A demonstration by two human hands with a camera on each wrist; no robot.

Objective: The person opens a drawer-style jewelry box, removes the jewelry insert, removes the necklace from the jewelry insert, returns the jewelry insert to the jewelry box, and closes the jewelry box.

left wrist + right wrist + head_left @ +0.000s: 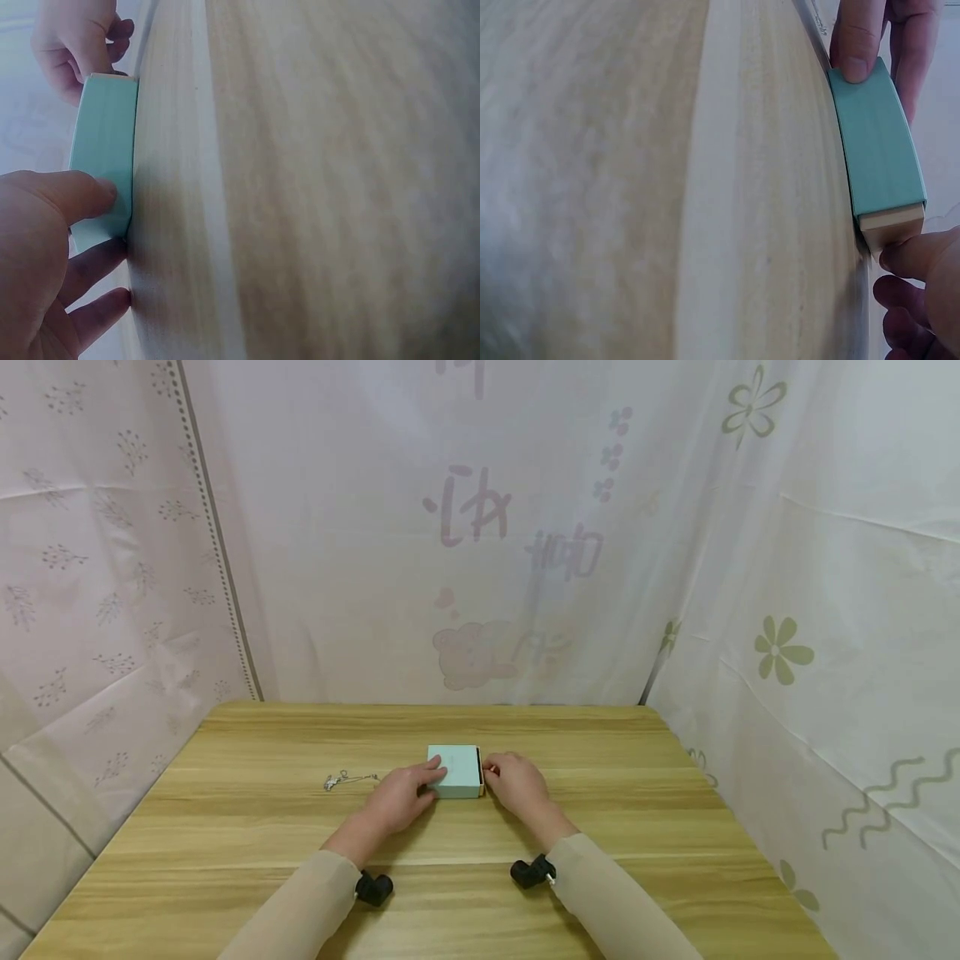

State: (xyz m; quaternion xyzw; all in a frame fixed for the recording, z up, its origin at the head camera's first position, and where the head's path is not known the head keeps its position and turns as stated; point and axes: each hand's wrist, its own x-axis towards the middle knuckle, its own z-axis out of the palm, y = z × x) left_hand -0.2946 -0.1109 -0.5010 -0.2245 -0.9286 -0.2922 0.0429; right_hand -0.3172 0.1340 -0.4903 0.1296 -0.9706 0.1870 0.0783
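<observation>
A mint-green box (461, 768) lies flat on the wooden table, sleeve-like, with a tan inner drawer (891, 223) sticking slightly out of its right end. My left hand (397, 795) grips the box from the left, thumb on the near side and fingers over the top. At the right end my right hand (519, 783) holds the drawer's edge with thumb and curled fingers; its exact grip is partly hidden. Left of the box, a thin silver-coloured necklace (332, 783) with a small pendant lies on the table, close to my left hand.
The wooden table (465, 910) stretches toward me and to both sides. Pale patterned curtains (360, 543) hang behind it and along the left and right. A small black camera (375, 888) is strapped on each wrist over beige sleeves.
</observation>
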